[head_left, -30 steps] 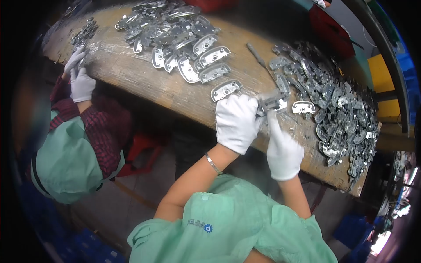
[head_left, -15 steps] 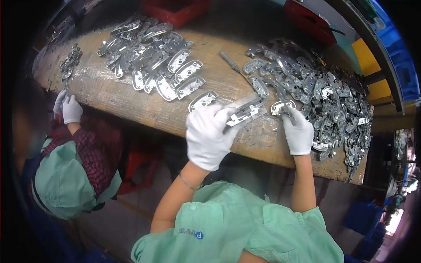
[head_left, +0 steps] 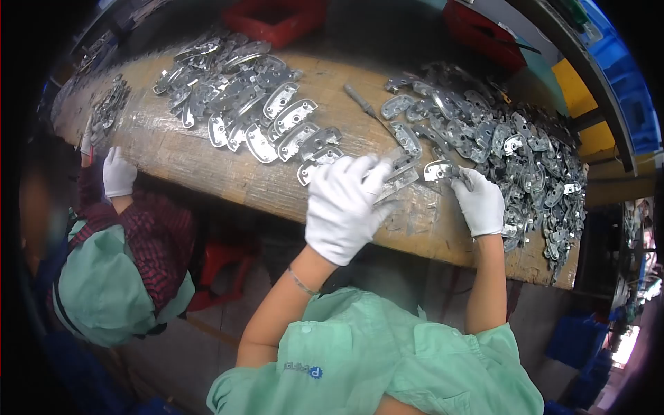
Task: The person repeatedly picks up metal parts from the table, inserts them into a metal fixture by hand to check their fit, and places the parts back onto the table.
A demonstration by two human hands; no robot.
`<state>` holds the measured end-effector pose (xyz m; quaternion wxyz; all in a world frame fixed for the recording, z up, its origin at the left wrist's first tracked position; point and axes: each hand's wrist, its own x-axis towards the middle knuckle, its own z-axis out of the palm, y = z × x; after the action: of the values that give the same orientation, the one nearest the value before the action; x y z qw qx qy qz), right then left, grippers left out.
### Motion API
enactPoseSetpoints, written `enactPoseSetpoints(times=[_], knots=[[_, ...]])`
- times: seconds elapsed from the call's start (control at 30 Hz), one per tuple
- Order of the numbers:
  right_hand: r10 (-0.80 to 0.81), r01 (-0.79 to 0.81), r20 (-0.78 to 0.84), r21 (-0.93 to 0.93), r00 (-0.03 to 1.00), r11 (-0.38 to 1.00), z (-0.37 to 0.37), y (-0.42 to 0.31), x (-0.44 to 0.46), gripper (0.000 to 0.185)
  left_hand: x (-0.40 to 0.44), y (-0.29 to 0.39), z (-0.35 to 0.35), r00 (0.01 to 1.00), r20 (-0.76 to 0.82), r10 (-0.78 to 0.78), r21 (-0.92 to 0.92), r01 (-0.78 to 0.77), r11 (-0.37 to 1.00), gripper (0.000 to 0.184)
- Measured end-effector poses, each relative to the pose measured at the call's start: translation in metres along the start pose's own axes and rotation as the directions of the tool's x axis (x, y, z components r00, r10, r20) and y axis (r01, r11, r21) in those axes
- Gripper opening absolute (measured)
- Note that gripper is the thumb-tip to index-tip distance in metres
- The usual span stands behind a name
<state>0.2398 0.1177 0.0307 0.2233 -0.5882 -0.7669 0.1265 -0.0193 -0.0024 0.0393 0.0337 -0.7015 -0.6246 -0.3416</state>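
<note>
My left hand, in a white glove, is closed over the near end of a long grey metal block on the table. Its fingers lie across the top with the thumb along the near side, and they hide that end. My right hand, also gloved, pinches the right end of a curved metal casting with a bright face, just right of the block. More castings lie beyond the block. Another casting, darker, lies beyond my left hand at the edge of a pile.
Piled castings lie at the left and a larger heap at the right. A file-like tool lies between them on the tape-covered table. Red bins stand behind. At far left a co-worker's gloved hand rests near small parts.
My left hand has shifted slightly right and now covers more of the block. A dark casting has appeared beside the left pile. My right hand has moved slightly right; the co-worker's hands have parted.
</note>
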Motion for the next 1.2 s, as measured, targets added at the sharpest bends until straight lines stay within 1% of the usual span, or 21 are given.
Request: enactPoseSetpoints(times=[0.07, 0.13, 0.2, 0.27, 0.3, 0.43, 0.47, 0.53, 0.57, 0.6, 0.67, 0.73, 0.8, 0.83, 0.93, 0.97, 1.0, 1.03, 1.13, 1.17, 1.2], knots=[[0.041, -0.036, 0.048, -0.112, 0.998, 0.993, -0.003, 0.003, 0.005, 0.026, 0.01, 0.011, 0.004, 1.0, 0.023, 0.011, -0.032, -0.01, 0.999, 0.076], [-0.005, -0.006, 0.076, 0.148, 0.997, 0.989, 0.005, 0.023, 0.009, 0.025, 0.022, 0.02, 0.014, 0.991, 0.131, 0.025, -0.028, -0.021, 0.999, 0.076], [-0.008, -0.021, 0.114, 0.247, 0.993, 0.969, 0.007, 0.032, 0.011, 0.024, 0.037, 0.028, 0.031, 0.987, 0.155, 0.035, -0.003, -0.035, 0.999, 0.072], [-0.015, -0.039, 0.153, 0.342, 0.988, 0.939, 0.001, 0.028, 0.011, 0.023, 0.05, 0.029, 0.065, 0.985, 0.121, 0.125, 0.139, -0.141, 0.98, 0.047], [0.031, -0.116, 0.207, 0.41, 0.978, 0.905, -0.008, 0.017, 0.009, 0.022, 0.056, 0.03, 0.079, 0.981, 0.162, 0.104, 0.171, -0.132, 0.976, 0.02], [0.145, -0.293, 0.319, 0.483, 0.937, 0.825, -0.026, 0.006, 0.009, 0.023, 0.064, 0.03, 0.077, 0.959, 0.203, 0.197, 0.064, -0.214, 0.975, 0.008], [0.15, -0.296, 0.317, 0.486, 0.936, 0.822, -0.03, 0.002, 0.008, 0.023, 0.062, 0.03, 0.074, 0.957, 0.206, 0.203, 0.062, -0.219, 0.974, 0.008], [0.205, -0.347, 0.293, 0.609, 0.934, 0.713, -0.034, -0.013, 0.002, 0.023, 0.058, 0.032, 0.051, 0.972, 0.141, 0.186, -0.064, -0.179, 0.982, 0.011], [0.165, -0.302, 0.257, 0.711, 0.952, 0.635, -0.032, -0.021, -0.002, 0.023, 0.053, 0.032, 0.036, 0.984, 0.109, 0.14, -0.093, -0.13, 0.987, 0.018], [0.162, -0.312, 0.272, 0.713, 0.949, 0.628, -0.026, -0.029, -0.006, 0.023, 0.042, 0.028, 0.026, 0.984, 0.121, 0.129, -0.084, -0.119, 0.989, 0.018], [-0.053, -0.125, 0.239, 0.669, 0.97, 0.733, -0.012, -0.049, -0.012, 0.024, 0.023, 0.015, 0.004, 0.983, 0.171, -0.071, -0.149, 0.097, 0.984, 0.022], [-0.072, -0.091, 0.28, 0.53, 0.957, 0.843, 0.013, -0.061, -0.008, 0.025, 0.011, 0.012, -0.009, 0.982, 0.163, -0.098, -0.051, 0.108, 0.993, 0.026], [-0.013, -0.261, 0.444, 0.55, 0.896, 0.793, 0.028, -0.066, 0.002, 0.021, 0.006, 0.01, -0.01, 0.979, 0.031, -0.202, 0.042, 0.201, 0.979, 0.034], [-0.03, -0.25, 0.447, 0.553, 0.894, 0.794, 0.03, -0.071, 0.004, 0.021, 0.0, 0.008, -0.006, 0.984, -0.107, -0.143, 0.145, 0.158, 0.977, 0.044], [0.0, -0.284, 0.412, 0.629, 0.911, 0.724, 0.037, -0.076, 0.001, 0.024, -0.002, 0.002, 0.008, 0.972, -0.047, -0.23, 0.11, 0.234, 0.966, 0.052], [-0.039, -0.171, 0.32, 0.599, 0.946, 0.782, 0.04, -0.075, 0.002, 0.024, 0.001, 0.002, 0.011, 0.973, 0.06, -0.223, 0.069, 0.219, 0.973, 0.052], [-0.084, -0.06, 0.23, 0.554, 0.97, 0.83, 0.042, -0.074, 0.002, 0.024, 0.001, 0.004, 0.016, 0.973, 0.06, -0.222, 0.061, 0.219, 0.974, 0.052], [-0.082, -0.058, 0.229, 0.549, 0.97, 0.834, 0.041, -0.071, -0.001, 0.024, -0.001, 0.004, 0.022, 0.975, 0.07, -0.212, 0.091, 0.205, 0.974, 0.05], [-0.009, 0.036, -0.05, 0.584, 0.999, 0.811, 0.031, -0.063, -0.026, 0.044, 0.001, 0.0, 0.026, 0.978, 0.071, -0.197, 0.103, 0.189, 0.977, 0.047], [-0.035, 0.063, -0.076, 0.412, 0.997, 0.909, 0.014, -0.063, -0.035, 0.053, 0.001, 0.0, 0.027, 0.977, 0.083, -0.198, 0.117, 0.188, 0.975, 0.046], [-0.041, 0.066, -0.069, 0.405, 0.997, 0.912, 0.008, -0.064, -0.042, 0.053, 0.001, 0.001, 0.029, 0.975, 0.095, -0.203, 0.131, 0.19, 0.973, 0.044]])
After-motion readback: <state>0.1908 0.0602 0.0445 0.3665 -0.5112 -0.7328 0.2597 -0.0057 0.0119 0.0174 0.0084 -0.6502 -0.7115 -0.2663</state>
